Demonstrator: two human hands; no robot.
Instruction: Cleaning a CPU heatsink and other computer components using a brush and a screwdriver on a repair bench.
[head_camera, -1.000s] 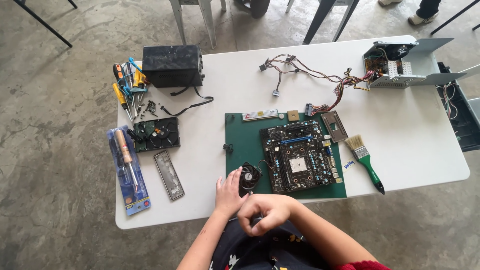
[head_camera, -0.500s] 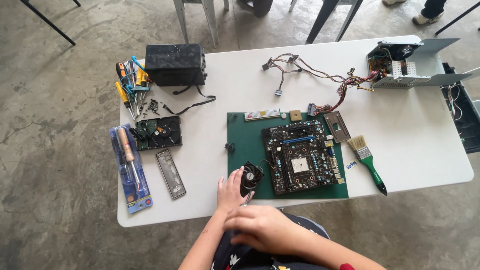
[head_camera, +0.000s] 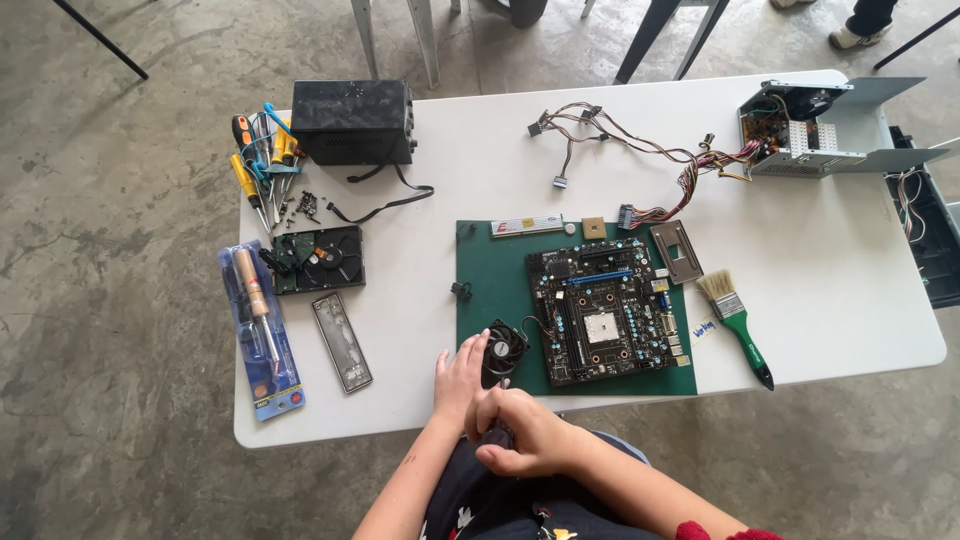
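Observation:
A small black cooler fan (head_camera: 505, 347) lies at the near left corner of the green mat (head_camera: 482, 270), beside a black motherboard (head_camera: 603, 310). My left hand (head_camera: 458, 375) rests on the table edge with its fingers against the fan's left side, holding it steady. My right hand (head_camera: 525, 437) is just below it, closed in a fist around a dark screwdriver (head_camera: 497, 432). The tool's tip points up toward the fan, and my fingers hide most of it.
On the white table (head_camera: 420, 200): green-handled brush (head_camera: 735, 318), open power supply (head_camera: 800, 130) with loose cables (head_camera: 640, 150), black box (head_camera: 352, 120), opened hard drive (head_camera: 318, 258), metal plate (head_camera: 342, 340), packaged screwdriver (head_camera: 260, 330), several loose screwdrivers (head_camera: 260, 150).
My right hand has shifted slightly at the table's near edge, staying closed. My left hand has stayed on the fan. The view has moved a little.

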